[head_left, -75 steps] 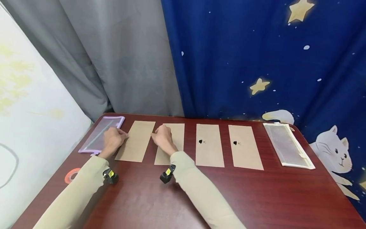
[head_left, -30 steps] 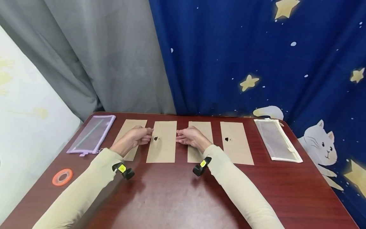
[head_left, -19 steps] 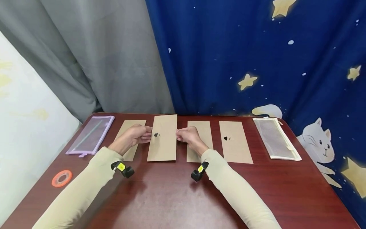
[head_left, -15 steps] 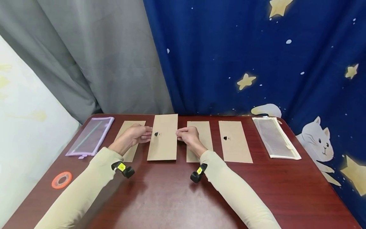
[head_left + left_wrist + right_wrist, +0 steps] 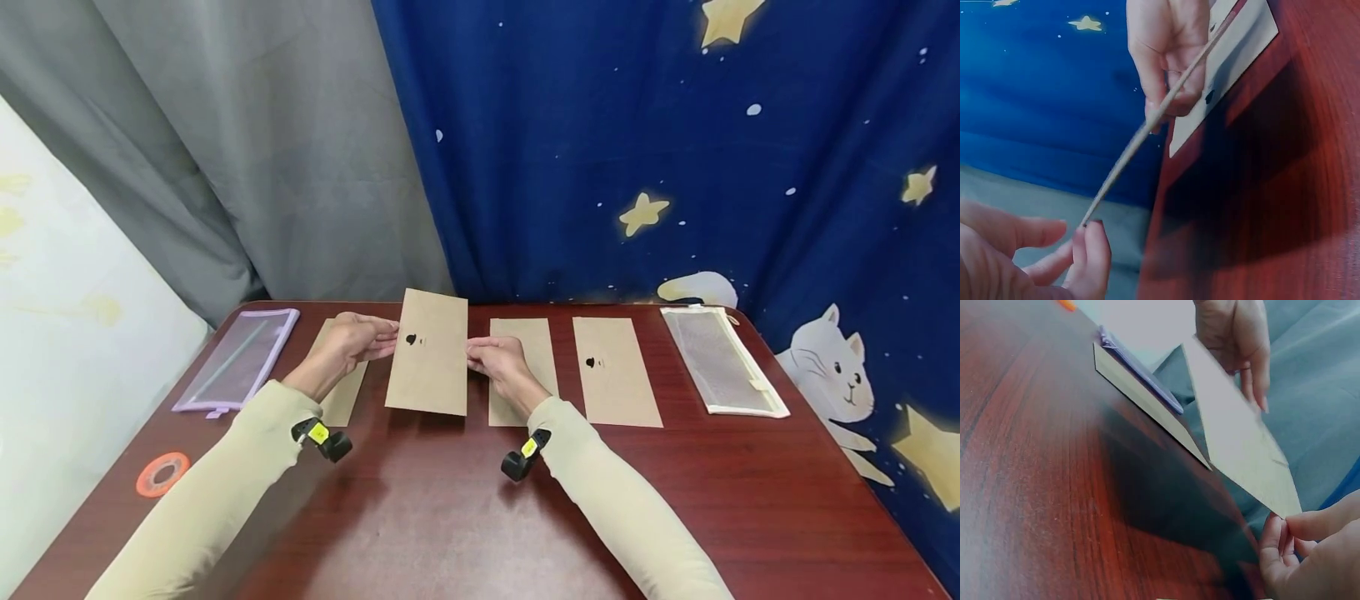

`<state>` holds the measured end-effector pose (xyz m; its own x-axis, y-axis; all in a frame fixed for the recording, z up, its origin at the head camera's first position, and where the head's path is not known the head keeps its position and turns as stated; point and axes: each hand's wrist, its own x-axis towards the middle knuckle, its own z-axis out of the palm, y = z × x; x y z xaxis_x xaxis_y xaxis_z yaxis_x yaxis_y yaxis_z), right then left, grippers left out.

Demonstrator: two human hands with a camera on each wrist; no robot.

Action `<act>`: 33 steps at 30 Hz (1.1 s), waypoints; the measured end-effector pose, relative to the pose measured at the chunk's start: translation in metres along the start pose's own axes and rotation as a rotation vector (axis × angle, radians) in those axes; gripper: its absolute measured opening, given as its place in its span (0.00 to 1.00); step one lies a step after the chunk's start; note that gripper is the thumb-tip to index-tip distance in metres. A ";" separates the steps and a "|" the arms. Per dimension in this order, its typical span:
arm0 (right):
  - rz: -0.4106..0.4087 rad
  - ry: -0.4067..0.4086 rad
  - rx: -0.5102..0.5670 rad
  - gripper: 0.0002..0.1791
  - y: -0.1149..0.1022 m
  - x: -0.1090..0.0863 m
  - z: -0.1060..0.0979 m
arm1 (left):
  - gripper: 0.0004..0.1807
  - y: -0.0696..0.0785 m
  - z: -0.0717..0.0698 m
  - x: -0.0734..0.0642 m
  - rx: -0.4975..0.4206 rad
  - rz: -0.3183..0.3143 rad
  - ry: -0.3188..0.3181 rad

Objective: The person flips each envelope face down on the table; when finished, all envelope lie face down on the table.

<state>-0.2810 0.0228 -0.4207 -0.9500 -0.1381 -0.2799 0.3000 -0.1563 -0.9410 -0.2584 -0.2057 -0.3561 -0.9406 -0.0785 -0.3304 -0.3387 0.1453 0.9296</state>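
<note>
A flat brown kraft-paper piece (image 5: pixel 429 367) with a small black hat print is held tilted above the table. At its right edge, my right hand (image 5: pixel 498 360) pinches it between thumb and fingers; the right wrist view shows this pinch at a corner. My left hand (image 5: pixel 351 346) is at the opposite edge. In the left wrist view its fingertips (image 5: pixel 1094 234) touch the edge, while the thumb stands apart. Another brown piece (image 5: pixel 342 402) lies partly hidden under my left hand, and one more (image 5: pixel 521 333) lies partly behind my right hand.
A further brown piece (image 5: pixel 617 371) with the hat print lies to the right. A cream-edged mesh zip pouch (image 5: pixel 720 362) is at the far right. On the left are a purple-edged pouch (image 5: pixel 238 360) and an orange ring-shaped roll (image 5: pixel 162 474). Curtains (image 5: pixel 315 167) hang behind the table (image 5: pixel 442 517).
Both hands moved right from the leftmost piece to the second one, gripped its sides and raised it off the table. Just now it rose further and tilted, and the left fingers straightened.
</note>
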 end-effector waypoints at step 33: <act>-0.777 0.152 -1.233 0.16 -0.044 -0.071 0.089 | 0.11 0.044 0.009 -0.020 0.131 0.200 0.149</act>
<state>-0.2189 -0.0476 -0.3424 -0.8582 -0.2968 0.4189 -0.4684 0.7868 -0.4020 -0.2544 -0.1887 -0.3104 -0.9783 -0.1782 -0.1060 -0.1564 0.2984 0.9415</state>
